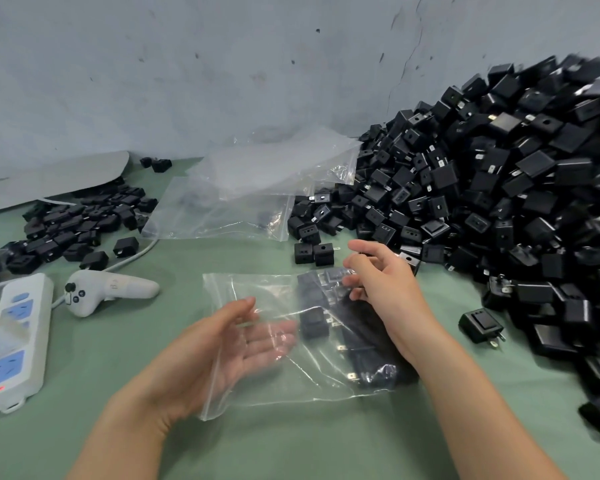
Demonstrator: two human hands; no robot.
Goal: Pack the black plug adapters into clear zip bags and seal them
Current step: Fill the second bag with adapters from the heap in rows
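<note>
One left hand (219, 351), one right hand (385, 278), one power strip (11, 334), one controller (111, 289), several bags (243, 202), countless adapters (499, 185)

left hand (222, 348) lay palm-up, fingers straight, inside clear zip bag (291, 382) mouth | right hand (378, 278) hung over bag's far-right end, fingers curled

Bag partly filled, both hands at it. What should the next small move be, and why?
Probably the right hand should fetch another adapter from the pile and add it to the zip bag. The adapters inside fill only its right side, and the left hand, fingers straight and showing through the plastic, seems to hold it open.
</note>
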